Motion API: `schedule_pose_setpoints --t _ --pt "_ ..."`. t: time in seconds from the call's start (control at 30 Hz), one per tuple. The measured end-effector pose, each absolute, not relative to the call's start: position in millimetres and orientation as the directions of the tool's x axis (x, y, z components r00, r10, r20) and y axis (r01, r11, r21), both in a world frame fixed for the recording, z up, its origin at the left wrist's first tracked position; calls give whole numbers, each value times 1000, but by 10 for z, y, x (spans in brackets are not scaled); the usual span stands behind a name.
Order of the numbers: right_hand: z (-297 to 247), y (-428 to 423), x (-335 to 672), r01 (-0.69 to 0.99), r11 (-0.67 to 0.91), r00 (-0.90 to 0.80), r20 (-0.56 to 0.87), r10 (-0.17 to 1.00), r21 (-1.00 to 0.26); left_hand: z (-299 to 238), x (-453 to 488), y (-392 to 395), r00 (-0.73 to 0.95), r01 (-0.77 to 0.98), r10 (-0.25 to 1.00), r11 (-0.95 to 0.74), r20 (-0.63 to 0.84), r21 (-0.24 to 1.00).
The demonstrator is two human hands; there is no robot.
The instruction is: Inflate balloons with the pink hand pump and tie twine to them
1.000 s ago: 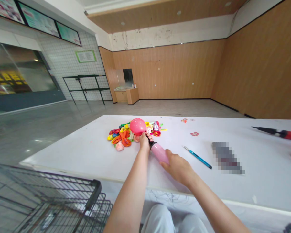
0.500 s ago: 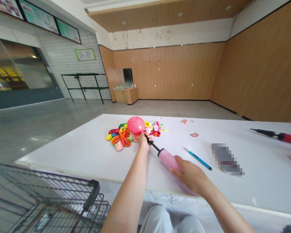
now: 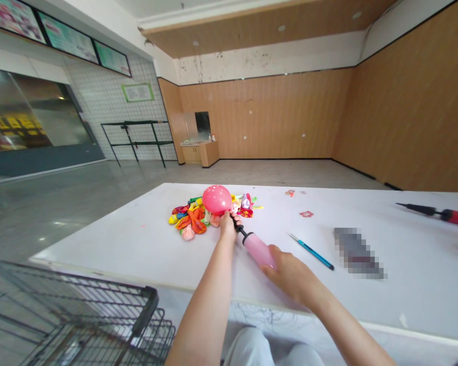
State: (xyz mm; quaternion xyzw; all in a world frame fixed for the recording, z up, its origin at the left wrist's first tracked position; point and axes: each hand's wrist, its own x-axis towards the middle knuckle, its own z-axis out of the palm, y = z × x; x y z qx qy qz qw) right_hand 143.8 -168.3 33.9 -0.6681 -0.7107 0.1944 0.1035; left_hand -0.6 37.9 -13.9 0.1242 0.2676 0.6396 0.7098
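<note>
A part-inflated pink balloon (image 3: 217, 199) with white dots sits on the tip of a pink hand pump (image 3: 256, 248). My left hand (image 3: 228, 224) is closed round the balloon's neck at the pump's black nozzle. My right hand (image 3: 290, 276) grips the pump's pink barrel from behind. Both rest low over the white table (image 3: 145, 239). A heap of flat, many-coloured balloons (image 3: 193, 217) lies just left of and behind the pink one.
A blue pen (image 3: 311, 250) lies right of the pump, then a blurred grey object (image 3: 356, 252). A red and black pump (image 3: 442, 213) lies at the far right. A black wire cart (image 3: 80, 320) stands at the lower left. Small stickers (image 3: 306, 214) dot the table.
My right hand pulled the pump barrel back, baring the black rod, then pushed it forward again. The pink balloon is slightly larger. The left hand stayed put.
</note>
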Motion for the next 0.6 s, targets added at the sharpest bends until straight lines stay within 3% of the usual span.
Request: schedule_pose_setpoints --t 0.2,0.43,0.6 --pt "317 -2039 1801 843 53 -150 -138 979 -535 -11 -52 376 -14 -840 970 120 -242 529" --pt "336 -1683 1537 919 13 -66 -122 990 -393 -38 -14 331 -1 -855 984 93 -180 511" --pt "399 -1357 1239 932 5 -42 -96 995 -361 -101 24 302 -3 -845 982 98 -187 526"
